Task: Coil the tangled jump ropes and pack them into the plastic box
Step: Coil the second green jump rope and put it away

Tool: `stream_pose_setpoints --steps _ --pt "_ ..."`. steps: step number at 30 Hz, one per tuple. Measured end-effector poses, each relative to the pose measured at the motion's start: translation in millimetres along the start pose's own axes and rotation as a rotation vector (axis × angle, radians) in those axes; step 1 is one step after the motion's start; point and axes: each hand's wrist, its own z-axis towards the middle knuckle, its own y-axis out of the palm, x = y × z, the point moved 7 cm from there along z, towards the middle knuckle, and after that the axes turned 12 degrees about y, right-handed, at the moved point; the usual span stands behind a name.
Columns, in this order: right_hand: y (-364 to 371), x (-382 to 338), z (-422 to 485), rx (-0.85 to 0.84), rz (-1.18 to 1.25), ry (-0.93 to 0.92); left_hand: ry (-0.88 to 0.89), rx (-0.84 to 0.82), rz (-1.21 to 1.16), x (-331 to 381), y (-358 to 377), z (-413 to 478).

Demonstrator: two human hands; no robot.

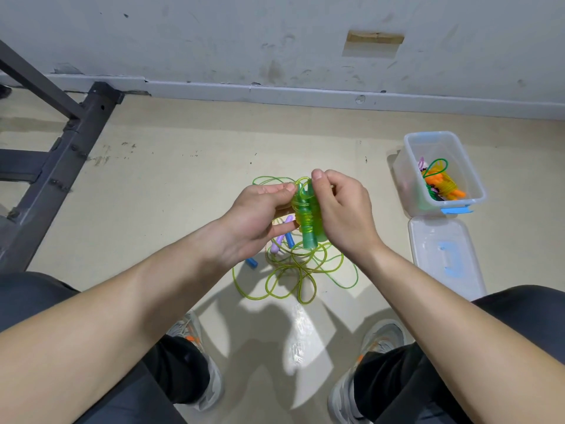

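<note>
A beige floor (171,185) meets a scuffed pale wall (214,41) at a chipped baseboard (275,93); a dark metal frame (61,160) stands at the left. The open box (403,175) sits on the floor at the right, with coiled ropes (443,185) inside, and its lid (440,261) lies just in front of it. The left hand (256,218) and right hand (342,209), both curled, hold a pair of green handles (308,228) between them, wound with turns of green rope (293,280). The right thumb presses a loop at the top. The rest of the rope lies tangled on the floor below, around purple handles (282,234) and a blue handle (252,264).
</note>
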Motion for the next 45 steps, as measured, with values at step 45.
stream_pose_setpoints --steps 45 --pt "7.5 0.8 -0.3 0.178 -0.182 -0.295 0.009 0.113 -0.244 -18.6 2.5 -2.9"
